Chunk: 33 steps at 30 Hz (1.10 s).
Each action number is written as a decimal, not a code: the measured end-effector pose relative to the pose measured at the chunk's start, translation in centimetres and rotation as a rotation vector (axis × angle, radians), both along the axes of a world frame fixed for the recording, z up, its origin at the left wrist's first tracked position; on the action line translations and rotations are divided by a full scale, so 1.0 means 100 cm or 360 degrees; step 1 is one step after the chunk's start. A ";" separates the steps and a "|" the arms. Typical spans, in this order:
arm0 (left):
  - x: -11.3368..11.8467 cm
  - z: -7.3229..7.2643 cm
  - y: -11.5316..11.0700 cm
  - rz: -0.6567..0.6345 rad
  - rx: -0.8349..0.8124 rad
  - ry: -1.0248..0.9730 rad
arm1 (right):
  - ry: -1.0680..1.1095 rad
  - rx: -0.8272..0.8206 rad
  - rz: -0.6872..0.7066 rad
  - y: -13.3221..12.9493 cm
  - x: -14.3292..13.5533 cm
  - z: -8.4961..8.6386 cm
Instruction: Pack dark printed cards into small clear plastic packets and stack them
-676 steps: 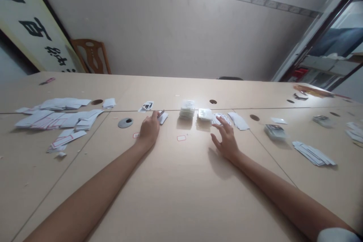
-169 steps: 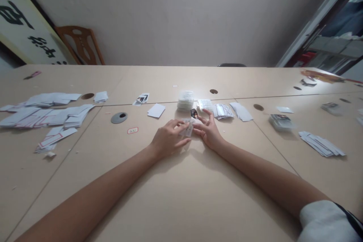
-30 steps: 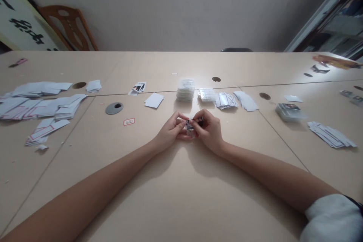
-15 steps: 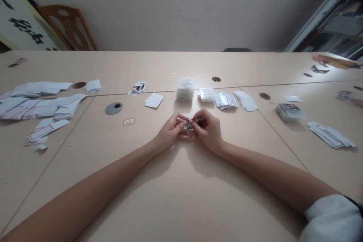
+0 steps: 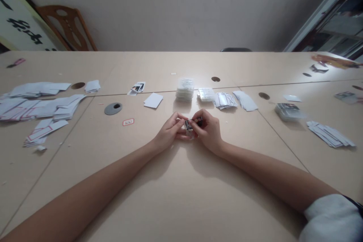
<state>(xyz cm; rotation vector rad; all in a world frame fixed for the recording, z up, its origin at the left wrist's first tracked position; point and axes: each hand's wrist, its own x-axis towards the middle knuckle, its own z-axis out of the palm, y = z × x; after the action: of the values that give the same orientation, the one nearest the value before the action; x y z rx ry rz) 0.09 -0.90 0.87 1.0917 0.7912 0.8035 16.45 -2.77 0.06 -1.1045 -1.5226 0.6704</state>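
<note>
Between my hands, a little above the table, is a small dark printed card [image 5: 188,125] with clear plastic about its lower part. My left hand [image 5: 169,131] pinches its left edge, thumb on top and the other fingers curled below. My right hand [image 5: 208,130] grips the right side, thumb pressed on the card's face. Fingers cover much of the card, and its print is too small to read. Just beyond my hands stand a stack of clear plastic sleeves [image 5: 185,90] and a lower pile of clear plastic pieces [image 5: 206,95].
White paper slips [image 5: 68,107] spread in piles at the left. Right of centre lie framed labels [image 5: 225,100] and blank cards [image 5: 245,101]. Farther right are a stack of cased cards [image 5: 289,112] and a row of labels [image 5: 330,134]. A grey cable grommet [image 5: 113,108] sits left.
Slightly more of the card's left part shows, as my left thumb has shifted a little left. Both hands keep their grip; the piles are unchanged.
</note>
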 end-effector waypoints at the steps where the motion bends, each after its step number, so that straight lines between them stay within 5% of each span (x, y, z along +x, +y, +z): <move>1: 0.000 0.000 0.000 0.0000 -0.0008 -0.0008 | -0.0002 0.0001 -0.0003 0.000 0.000 0.000; 33: -0.002 0.001 0.001 -0.0085 0.0046 -0.0038 | 0.0172 -0.0009 0.0079 -0.002 0.002 -0.007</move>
<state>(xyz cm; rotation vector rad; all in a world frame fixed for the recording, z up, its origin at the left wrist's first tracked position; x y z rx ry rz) -0.08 -0.80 0.97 1.1225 0.7292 0.7836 16.70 -2.95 -0.64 -1.0215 -1.4599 0.7571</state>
